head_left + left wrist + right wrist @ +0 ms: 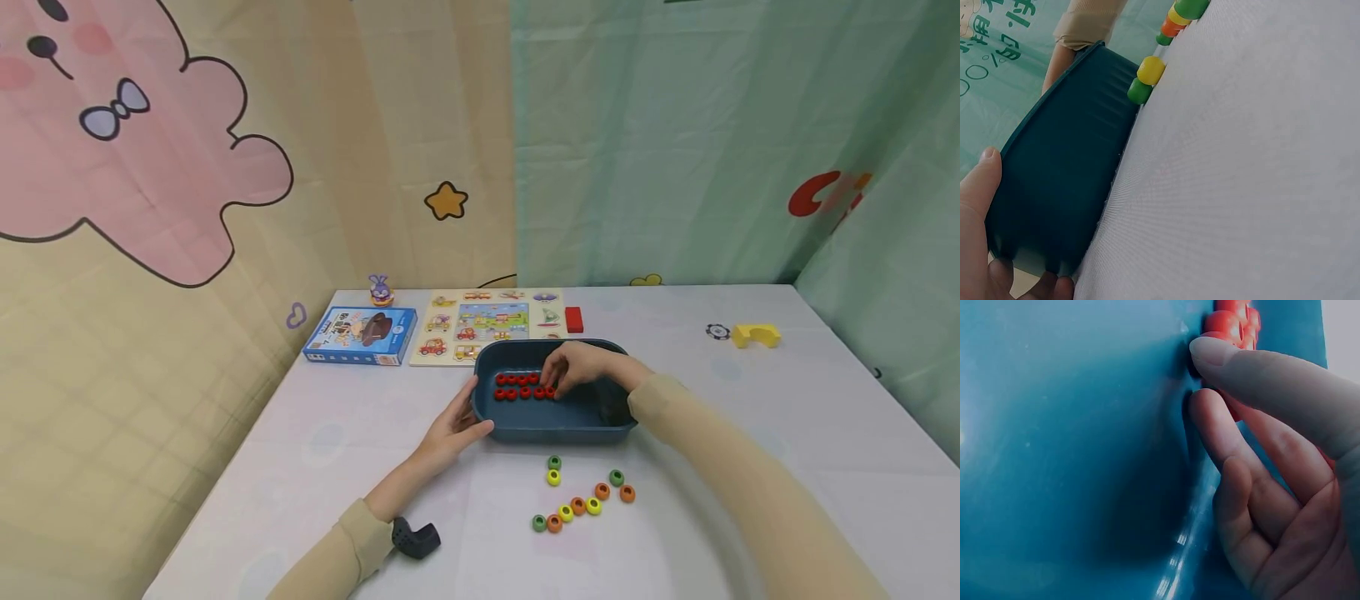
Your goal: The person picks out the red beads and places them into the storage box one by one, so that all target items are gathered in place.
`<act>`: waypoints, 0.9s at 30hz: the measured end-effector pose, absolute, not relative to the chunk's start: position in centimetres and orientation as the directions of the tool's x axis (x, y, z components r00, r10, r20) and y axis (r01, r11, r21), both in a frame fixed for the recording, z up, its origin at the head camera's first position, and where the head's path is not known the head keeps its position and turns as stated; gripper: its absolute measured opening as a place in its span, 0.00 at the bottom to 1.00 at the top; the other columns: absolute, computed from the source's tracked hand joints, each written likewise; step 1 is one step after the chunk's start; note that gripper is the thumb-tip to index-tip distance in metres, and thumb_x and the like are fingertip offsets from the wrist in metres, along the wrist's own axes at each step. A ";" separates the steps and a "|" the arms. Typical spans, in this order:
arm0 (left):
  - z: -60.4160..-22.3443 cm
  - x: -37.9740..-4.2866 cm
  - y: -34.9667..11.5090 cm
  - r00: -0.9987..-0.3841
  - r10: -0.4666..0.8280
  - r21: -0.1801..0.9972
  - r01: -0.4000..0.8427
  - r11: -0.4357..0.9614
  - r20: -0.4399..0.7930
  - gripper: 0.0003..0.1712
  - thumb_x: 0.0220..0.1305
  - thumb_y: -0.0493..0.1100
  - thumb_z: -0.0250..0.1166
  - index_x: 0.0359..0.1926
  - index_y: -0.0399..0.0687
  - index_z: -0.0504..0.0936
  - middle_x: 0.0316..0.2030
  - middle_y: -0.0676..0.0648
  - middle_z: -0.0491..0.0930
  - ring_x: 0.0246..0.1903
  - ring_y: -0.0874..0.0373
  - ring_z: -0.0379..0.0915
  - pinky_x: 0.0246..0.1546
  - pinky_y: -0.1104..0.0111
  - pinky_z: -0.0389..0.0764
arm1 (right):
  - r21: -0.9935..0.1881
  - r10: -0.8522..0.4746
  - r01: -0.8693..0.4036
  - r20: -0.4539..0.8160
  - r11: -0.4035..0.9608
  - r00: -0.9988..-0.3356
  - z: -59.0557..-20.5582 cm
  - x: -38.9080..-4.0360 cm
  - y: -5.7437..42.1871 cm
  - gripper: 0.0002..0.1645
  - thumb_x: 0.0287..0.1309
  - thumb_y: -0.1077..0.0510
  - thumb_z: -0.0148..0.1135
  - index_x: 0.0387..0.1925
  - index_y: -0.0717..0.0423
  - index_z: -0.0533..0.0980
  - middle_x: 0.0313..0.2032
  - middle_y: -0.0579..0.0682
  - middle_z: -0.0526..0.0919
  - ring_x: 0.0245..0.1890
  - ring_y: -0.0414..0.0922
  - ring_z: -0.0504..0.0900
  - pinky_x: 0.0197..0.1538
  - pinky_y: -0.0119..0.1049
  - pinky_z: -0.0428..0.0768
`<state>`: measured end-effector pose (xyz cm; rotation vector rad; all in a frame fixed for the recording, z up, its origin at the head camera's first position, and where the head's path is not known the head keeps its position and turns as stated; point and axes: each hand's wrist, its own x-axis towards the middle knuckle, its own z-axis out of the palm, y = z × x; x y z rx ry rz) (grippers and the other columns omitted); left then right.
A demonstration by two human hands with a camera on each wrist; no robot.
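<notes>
A dark blue-green plastic basin [555,435] stands on the table with two rows of red beads [525,392] inside. My left hand [446,429] grips its left end, the thumb [985,175] on the near side and the fingers around the end wall. Inside the basin, my right hand [577,365] pinches a red bead [551,392] at the right end of the nearer row. In the right wrist view the thumb [1222,356] partly covers that bead. Green, yellow and orange beads [578,506] lie on the table in front of the basin.
Behind the basin lie a wooden picture puzzle board [442,358], a blue box [360,336] and a red block [573,320]. A small purple figurine [381,292] stands at the back left. A yellow arch block [756,336] lies at right. Near my left wrist is a black device [416,540].
</notes>
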<state>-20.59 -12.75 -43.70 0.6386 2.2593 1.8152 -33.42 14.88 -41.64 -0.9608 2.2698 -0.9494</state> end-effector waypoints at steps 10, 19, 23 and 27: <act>-43.6 -20.5 -12.6 -0.895 0.432 0.960 0.210 0.184 0.113 0.43 0.60 0.43 0.59 0.69 0.49 0.45 0.65 0.40 0.50 0.59 0.44 0.57 0.57 0.55 0.62 | -0.669 -0.714 -0.435 -0.208 0.603 -0.669 -39.4 -32.0 15.3 0.15 0.45 0.63 0.67 0.40 0.57 0.78 0.39 0.49 0.80 0.37 0.43 0.78 0.41 0.37 0.78; -43.9 -21.5 -13.8 -0.900 0.434 0.918 0.211 0.337 0.047 0.43 0.57 0.52 0.61 0.69 0.60 0.47 0.63 0.45 0.59 0.56 0.50 0.63 0.54 0.58 0.67 | -0.541 -0.658 -0.521 -0.083 0.661 -0.749 -35.8 -28.1 19.0 0.18 0.51 0.53 0.64 0.45 0.54 0.76 0.41 0.48 0.79 0.37 0.40 0.77 0.43 0.36 0.77; -43.5 -22.5 -15.0 -0.876 0.472 0.747 0.379 0.546 0.099 0.45 0.55 0.63 0.57 0.69 0.61 0.46 0.64 0.53 0.56 0.60 0.56 0.56 0.57 0.56 0.62 | -0.416 -0.596 -0.549 0.019 0.725 -0.802 -36.2 -26.1 21.3 0.17 0.52 0.50 0.62 0.43 0.52 0.77 0.39 0.46 0.79 0.39 0.43 0.76 0.43 0.40 0.77; -42.3 -23.8 -16.2 -0.841 0.516 0.513 0.518 0.684 0.161 0.45 0.55 0.69 0.51 0.68 0.55 0.50 0.65 0.55 0.54 0.63 0.56 0.51 0.59 0.56 0.58 | -0.294 -0.519 -0.526 0.105 0.798 -0.848 -37.2 -24.7 23.2 0.26 0.50 0.43 0.61 0.47 0.54 0.76 0.44 0.50 0.78 0.46 0.49 0.74 0.49 0.50 0.72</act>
